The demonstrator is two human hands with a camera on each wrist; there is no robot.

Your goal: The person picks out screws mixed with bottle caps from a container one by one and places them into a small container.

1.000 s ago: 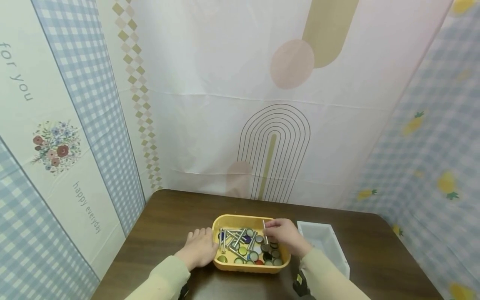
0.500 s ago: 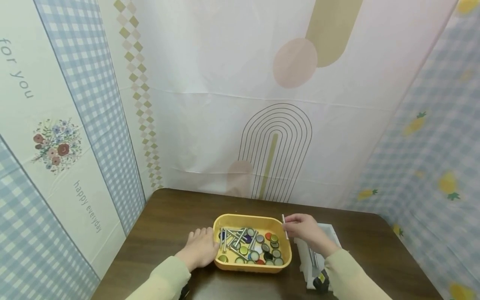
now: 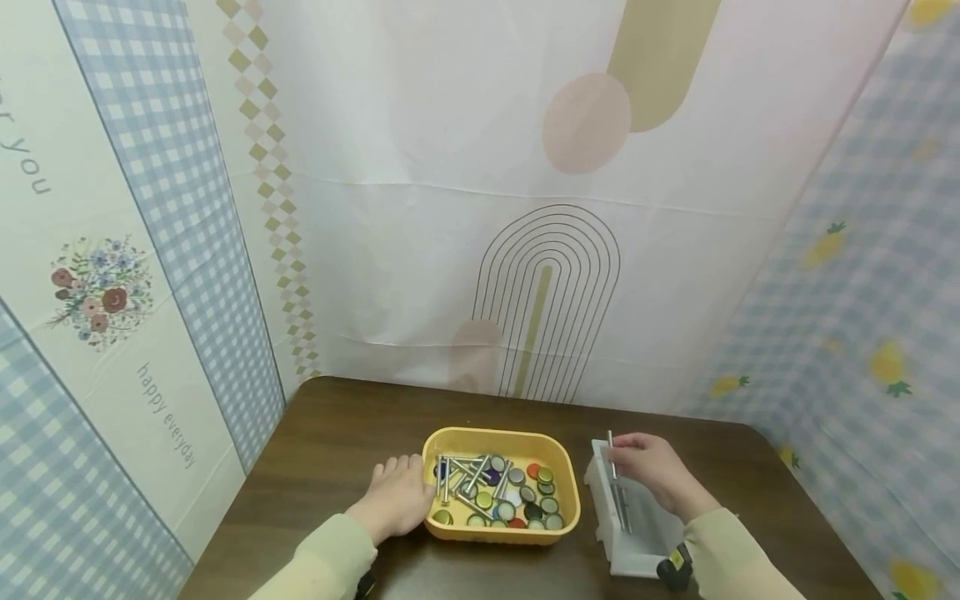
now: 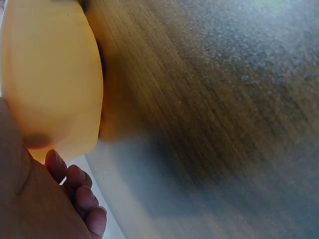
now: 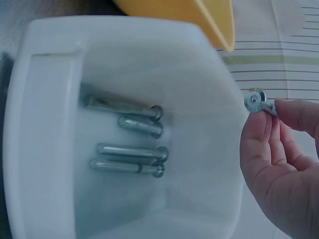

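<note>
A single silver bolt (image 5: 255, 100) is standing out from the right hand (image 3: 660, 471), whose thumb and fingers are pinching it closely by the far left corner of the white bin (image 3: 637, 566), where four more bolts (image 5: 132, 151) are lying. Just left of that, a yellow tray (image 3: 502, 537) is holding jumbled silver bolts (image 3: 447, 482) on its left and bottle caps (image 3: 506, 510) mostly on its right. The left hand (image 3: 395, 496), fingers loosely extended, is resting against the tray's left end on the brown table (image 3: 352, 425), with a patterned cloth (image 3: 420, 267) hanging on the far side.
</note>
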